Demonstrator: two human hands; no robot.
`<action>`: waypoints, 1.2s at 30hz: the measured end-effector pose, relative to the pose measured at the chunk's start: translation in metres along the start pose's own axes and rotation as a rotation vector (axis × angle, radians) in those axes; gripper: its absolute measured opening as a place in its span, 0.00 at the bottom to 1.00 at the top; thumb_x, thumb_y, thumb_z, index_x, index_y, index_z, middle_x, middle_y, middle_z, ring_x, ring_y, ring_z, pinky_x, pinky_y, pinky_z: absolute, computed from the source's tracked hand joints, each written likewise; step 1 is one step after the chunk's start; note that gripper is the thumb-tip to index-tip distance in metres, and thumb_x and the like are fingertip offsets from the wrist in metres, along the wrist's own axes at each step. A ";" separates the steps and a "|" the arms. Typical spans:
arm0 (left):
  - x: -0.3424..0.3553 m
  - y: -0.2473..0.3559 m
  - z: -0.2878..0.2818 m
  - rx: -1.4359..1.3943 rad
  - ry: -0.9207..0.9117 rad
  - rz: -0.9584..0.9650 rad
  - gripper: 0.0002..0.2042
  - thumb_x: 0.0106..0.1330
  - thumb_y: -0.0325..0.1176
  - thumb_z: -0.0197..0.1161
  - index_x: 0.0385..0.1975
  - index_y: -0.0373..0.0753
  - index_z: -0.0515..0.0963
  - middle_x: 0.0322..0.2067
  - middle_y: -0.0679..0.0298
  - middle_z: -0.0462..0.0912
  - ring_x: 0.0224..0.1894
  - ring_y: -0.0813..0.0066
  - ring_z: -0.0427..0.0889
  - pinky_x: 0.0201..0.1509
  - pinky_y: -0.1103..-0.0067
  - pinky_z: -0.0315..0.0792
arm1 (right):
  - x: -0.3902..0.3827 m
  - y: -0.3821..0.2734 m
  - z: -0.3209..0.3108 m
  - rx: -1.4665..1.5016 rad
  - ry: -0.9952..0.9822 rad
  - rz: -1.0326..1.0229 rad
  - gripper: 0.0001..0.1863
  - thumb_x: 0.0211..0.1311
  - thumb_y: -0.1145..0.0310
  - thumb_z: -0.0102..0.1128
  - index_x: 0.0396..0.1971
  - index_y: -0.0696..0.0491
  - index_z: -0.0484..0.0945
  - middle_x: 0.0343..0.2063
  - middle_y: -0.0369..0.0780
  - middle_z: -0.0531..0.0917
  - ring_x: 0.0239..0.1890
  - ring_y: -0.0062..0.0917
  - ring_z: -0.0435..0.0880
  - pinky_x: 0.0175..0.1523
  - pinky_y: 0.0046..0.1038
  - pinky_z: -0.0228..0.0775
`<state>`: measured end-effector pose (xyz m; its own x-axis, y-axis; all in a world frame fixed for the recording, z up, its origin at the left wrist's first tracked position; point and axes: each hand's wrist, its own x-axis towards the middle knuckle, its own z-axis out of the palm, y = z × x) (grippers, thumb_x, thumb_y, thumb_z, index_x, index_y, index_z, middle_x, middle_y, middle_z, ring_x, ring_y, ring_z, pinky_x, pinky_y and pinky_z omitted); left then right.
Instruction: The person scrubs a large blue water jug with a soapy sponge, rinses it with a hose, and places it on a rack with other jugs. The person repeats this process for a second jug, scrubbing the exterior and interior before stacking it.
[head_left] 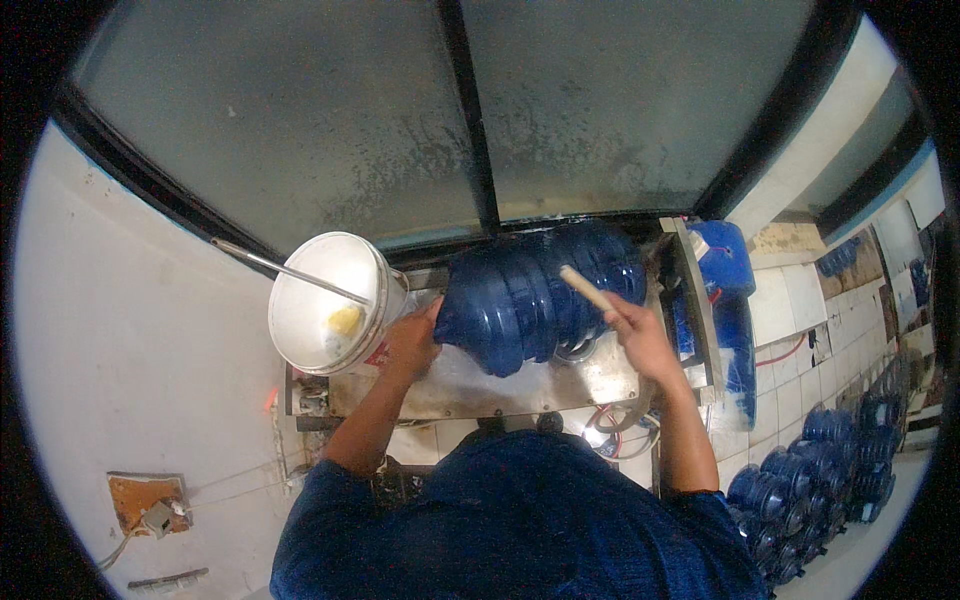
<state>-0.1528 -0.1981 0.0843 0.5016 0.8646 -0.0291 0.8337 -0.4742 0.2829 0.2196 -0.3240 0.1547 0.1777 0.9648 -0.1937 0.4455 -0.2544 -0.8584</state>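
Note:
A large blue ribbed water jug (515, 300) lies on its side across a metal work stand (600, 385), its narrow neck end toward the left. My left hand (412, 343) is closed round that neck end, with some fingers hidden. In my right hand (640, 338) is a pale, flat, stick-like tool (586, 287), held by its lower end. It slants up and left over the jug's ribbed side; whether it touches the jug I cannot tell.
A white bucket (290, 325) stands left of the jug, holding a metal rod (290, 270) and a yellow sponge-like piece (346, 320). Fogged glass panels (290, 110) rise behind the stand. A blue plastic container (735, 330) stands at right. Several blue jugs (800, 490) are stacked on the floor at lower right.

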 end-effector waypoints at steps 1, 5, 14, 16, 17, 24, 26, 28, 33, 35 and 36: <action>0.008 -0.015 0.032 0.021 0.077 0.023 0.40 0.45 0.29 0.73 0.65 0.41 0.70 0.41 0.49 0.85 0.45 0.49 0.85 0.50 0.60 0.76 | -0.004 -0.012 0.008 0.029 -0.037 -0.065 0.23 0.74 0.61 0.56 0.63 0.55 0.74 0.57 0.52 0.81 0.61 0.34 0.80 0.65 0.31 0.68; 0.045 -0.031 0.093 0.060 0.100 0.118 0.41 0.46 0.28 0.71 0.67 0.39 0.67 0.41 0.48 0.84 0.43 0.48 0.84 0.50 0.61 0.76 | -0.008 -0.038 0.041 -0.016 -0.148 -0.119 0.22 0.74 0.63 0.56 0.64 0.53 0.74 0.53 0.48 0.85 0.51 0.31 0.84 0.59 0.30 0.71; 0.110 -0.077 0.160 -0.012 -0.204 0.048 0.51 0.40 0.35 0.78 0.70 0.34 0.60 0.55 0.40 0.78 0.60 0.46 0.77 0.64 0.60 0.72 | 0.017 -0.042 0.090 -0.117 -0.215 -0.033 0.22 0.74 0.63 0.54 0.64 0.53 0.74 0.54 0.53 0.82 0.56 0.43 0.83 0.61 0.35 0.72; 0.107 -0.104 0.167 -0.136 -0.204 0.119 0.53 0.37 0.37 0.80 0.69 0.33 0.61 0.56 0.41 0.78 0.62 0.47 0.76 0.65 0.62 0.71 | 0.024 -0.017 0.089 -0.114 -0.119 -0.088 0.22 0.74 0.63 0.55 0.64 0.54 0.74 0.51 0.52 0.84 0.52 0.39 0.85 0.59 0.34 0.72; 0.110 -0.104 0.163 -0.167 -0.235 0.115 0.53 0.36 0.38 0.80 0.69 0.33 0.61 0.56 0.41 0.78 0.62 0.47 0.76 0.66 0.62 0.71 | 0.026 -0.008 0.082 -0.115 -0.065 -0.111 0.22 0.74 0.63 0.55 0.64 0.54 0.74 0.50 0.51 0.85 0.51 0.38 0.86 0.59 0.33 0.72; 0.101 -0.065 0.102 0.024 -0.228 -0.121 0.48 0.33 0.41 0.83 0.62 0.35 0.70 0.52 0.47 0.83 0.60 0.50 0.78 0.66 0.63 0.70 | 0.048 0.055 0.010 -0.113 0.178 0.020 0.21 0.74 0.64 0.55 0.63 0.54 0.76 0.37 0.41 0.86 0.40 0.23 0.80 0.51 0.27 0.71; 0.100 -0.082 0.122 0.076 -0.020 -0.088 0.46 0.33 0.41 0.84 0.60 0.37 0.72 0.52 0.49 0.83 0.58 0.51 0.80 0.63 0.62 0.72 | 0.057 0.065 -0.011 -0.066 0.221 0.070 0.20 0.74 0.66 0.55 0.62 0.53 0.78 0.36 0.39 0.84 0.37 0.19 0.78 0.46 0.24 0.71; 0.102 -0.099 0.145 0.148 0.143 -0.038 0.44 0.34 0.40 0.84 0.58 0.37 0.74 0.49 0.50 0.85 0.54 0.50 0.83 0.58 0.60 0.74 | 0.062 0.117 -0.027 -0.014 0.340 -0.009 0.20 0.73 0.68 0.55 0.61 0.53 0.78 0.33 0.35 0.82 0.32 0.16 0.74 0.39 0.22 0.68; 0.104 -0.116 0.119 -0.163 -0.336 0.028 0.34 0.37 0.35 0.81 0.50 0.35 0.79 0.42 0.48 0.87 0.46 0.51 0.86 0.52 0.62 0.77 | 0.039 0.065 -0.044 -0.074 0.292 0.352 0.20 0.74 0.65 0.55 0.62 0.53 0.77 0.36 0.42 0.87 0.36 0.27 0.81 0.48 0.31 0.74; 0.113 -0.134 0.119 -0.426 -0.741 0.032 0.29 0.38 0.35 0.80 0.45 0.35 0.82 0.39 0.47 0.87 0.43 0.53 0.87 0.50 0.64 0.77 | 0.043 0.070 -0.031 -0.078 0.267 0.196 0.20 0.74 0.64 0.55 0.62 0.53 0.77 0.34 0.41 0.85 0.34 0.27 0.80 0.46 0.32 0.74; 0.112 -0.138 0.124 -0.423 -0.753 -0.018 0.28 0.38 0.35 0.80 0.44 0.35 0.83 0.38 0.48 0.87 0.42 0.53 0.87 0.49 0.65 0.78 | 0.046 0.070 -0.023 -0.080 0.252 0.116 0.20 0.74 0.64 0.55 0.62 0.53 0.77 0.33 0.40 0.85 0.33 0.27 0.80 0.45 0.33 0.74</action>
<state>-0.1828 -0.0567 -0.0765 0.6334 0.4598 -0.6224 0.7620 -0.2305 0.6051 0.2793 -0.2992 0.0966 0.4395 0.8847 -0.1557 0.4754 -0.3761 -0.7953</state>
